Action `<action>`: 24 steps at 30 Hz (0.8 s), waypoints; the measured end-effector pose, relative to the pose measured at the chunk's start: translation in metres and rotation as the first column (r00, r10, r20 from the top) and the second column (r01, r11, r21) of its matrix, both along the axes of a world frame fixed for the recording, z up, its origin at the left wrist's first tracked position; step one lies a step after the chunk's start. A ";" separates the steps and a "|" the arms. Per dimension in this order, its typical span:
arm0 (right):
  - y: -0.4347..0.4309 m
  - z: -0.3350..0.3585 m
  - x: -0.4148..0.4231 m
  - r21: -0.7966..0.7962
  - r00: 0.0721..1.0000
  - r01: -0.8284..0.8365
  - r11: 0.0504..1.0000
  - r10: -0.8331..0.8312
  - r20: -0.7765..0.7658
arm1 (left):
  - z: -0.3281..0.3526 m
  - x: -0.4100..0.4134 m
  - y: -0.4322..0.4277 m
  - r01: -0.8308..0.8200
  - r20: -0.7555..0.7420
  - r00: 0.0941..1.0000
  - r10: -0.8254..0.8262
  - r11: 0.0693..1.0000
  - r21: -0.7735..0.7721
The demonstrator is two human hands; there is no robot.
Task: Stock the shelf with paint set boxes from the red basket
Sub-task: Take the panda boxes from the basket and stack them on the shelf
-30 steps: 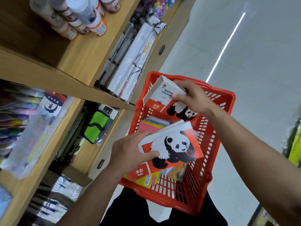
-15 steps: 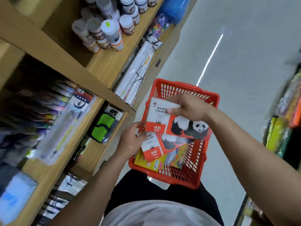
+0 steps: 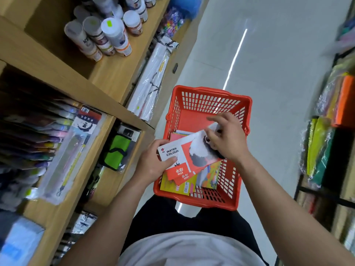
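Note:
A red basket (image 3: 209,93) sits on the floor in front of me, holding several paint set boxes. My left hand (image 3: 151,162) grips the left end of a white and red panda watercolour box (image 3: 184,152), held over the basket. My right hand (image 3: 226,137) rests on the right end of that same box, fingers curled over the panda picture. A second panda box (image 3: 180,178) lies just beneath it, on top of yellow boxes (image 3: 169,186) and colourful boxes (image 3: 213,173). The wooden shelf (image 3: 107,73) stands to my left.
The shelf holds white paint bottles (image 3: 113,37) on top, wrapped paper rolls (image 3: 151,81), marker packs (image 3: 48,139) and a green pouch (image 3: 117,152). A second rack with coloured paper (image 3: 322,150) lines the right side. A glossy floor aisle (image 3: 269,73) runs ahead.
My right hand has brought its panda box down onto the one in my left hand, and both hands now hold the top box together. The camera view has pulled back and tilted down.

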State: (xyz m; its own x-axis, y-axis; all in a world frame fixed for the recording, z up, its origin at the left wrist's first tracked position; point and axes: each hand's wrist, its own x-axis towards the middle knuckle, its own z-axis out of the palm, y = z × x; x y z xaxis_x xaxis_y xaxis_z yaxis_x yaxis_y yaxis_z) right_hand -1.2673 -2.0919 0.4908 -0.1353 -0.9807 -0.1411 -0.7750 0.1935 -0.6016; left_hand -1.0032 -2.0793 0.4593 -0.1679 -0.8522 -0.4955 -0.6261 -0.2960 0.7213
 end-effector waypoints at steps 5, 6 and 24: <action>0.090 -0.016 0.000 0.214 0.713 0.617 0.758 -0.652 0.255 | 0.007 -0.004 -0.017 0.203 0.072 0.974 -0.215 0.967 0.152; 0.099 -0.021 0.013 0.278 0.666 0.584 0.762 -0.646 0.372 | 0.008 -0.010 -0.026 0.268 0.068 0.957 -0.282 0.949 0.164; 0.089 -0.065 0.100 0.421 0.359 0.668 0.614 -0.761 0.540 | -0.009 -0.040 -0.048 0.416 -0.288 0.899 -0.329 0.848 0.328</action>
